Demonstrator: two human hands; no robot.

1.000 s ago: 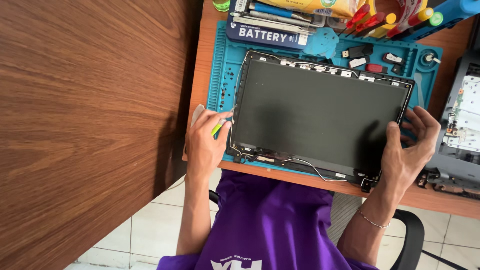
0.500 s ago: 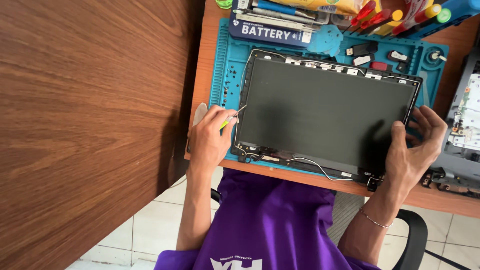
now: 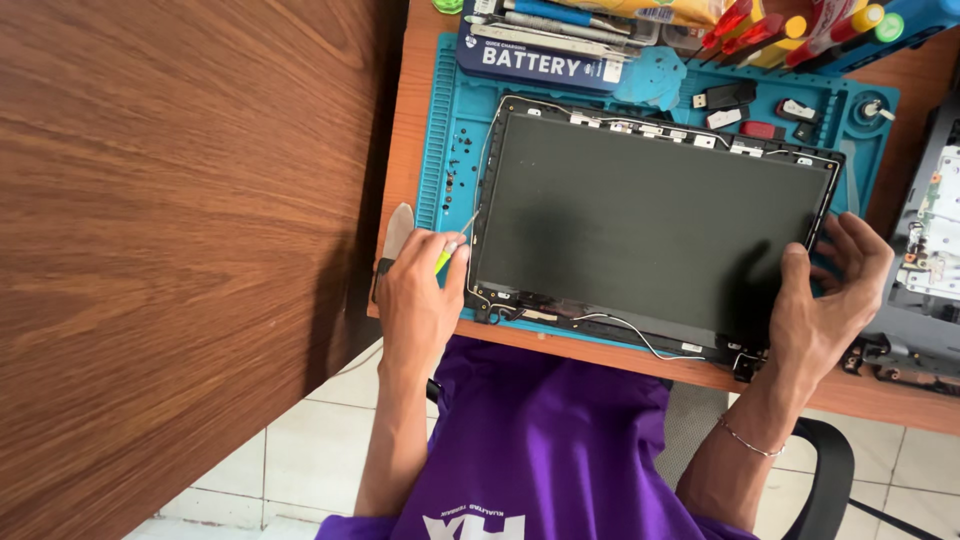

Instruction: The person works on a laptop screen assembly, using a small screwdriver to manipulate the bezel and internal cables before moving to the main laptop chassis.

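a broad brown wood-grain panel fills the left side of the view. just right of it lies a teal rubber repair mat on an orange-brown wooden desk, with a scatter of tiny dark screws near the mat's left edge. a pale flat plastic pry tool rests at the desk edge, partly under the left hand.

the left hand is curled closed around a thin screwdriver with a green-yellow handle — its metal tip points up toward the left rim of the dark flat laptop screen panel in its black frame. that panel lies face up on the mat, in the middle of the desk, straight in front of the person's purple shirt. thin black and white cables trail along its near edge.

beyond the panel sit a dark blue box with white lettering, small black and red usb sticks in the mat's trays, and red and yellow handled tools.

the right hand is half open, fingers spread — its thumb presses on the panel's right side while the fingers curl round the right edge. a thin bracelet circles that wrist. at the far right lies an opened grey laptop base with exposed boards.
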